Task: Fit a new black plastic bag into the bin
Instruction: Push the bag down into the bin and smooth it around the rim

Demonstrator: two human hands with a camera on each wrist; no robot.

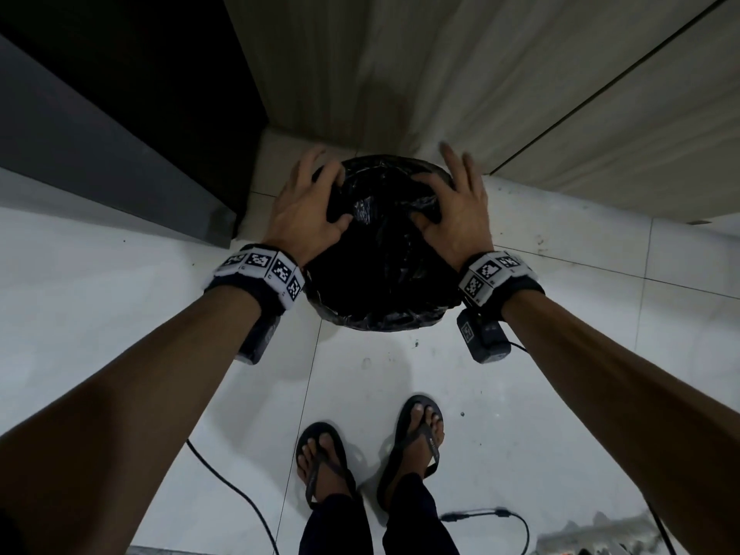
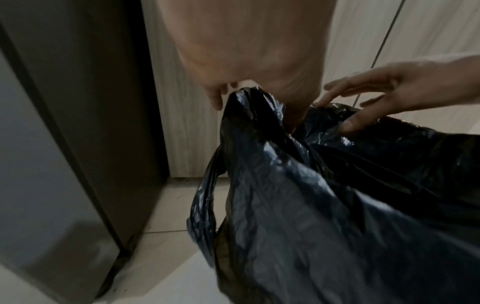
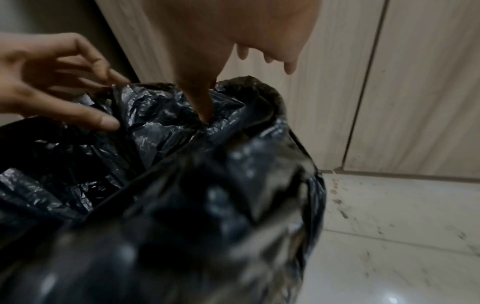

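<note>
A: Well, nearest us the black plastic bag (image 1: pixel 384 274) already drapes over the bin (image 1: pixel 382 322), which stands on the floor tiles (image 1: pixel 540 394) in the corner where the dark cabinet (image 1: pixel 100 162) meets the pale wall panels (image 1: pixel 440 74).

B: And the hands?

A: The left hand (image 1: pixel 310 210) has its fingers spread, the thumb hooking a fold of film at the far-left rim. The right hand (image 1: pixel 454 212) is spread too, thumb and one finger pushed into the crumpled plastic.

B: How will it handle?

A: I'd judge it light, limp and slippery, prone to tearing if yanked. Best taken at the folded hem over the rim, not the loose middle.

B: Any writing?

A: Only square coded markers on the wristbands (image 1: pixel 260 270); no readable brand.
</note>
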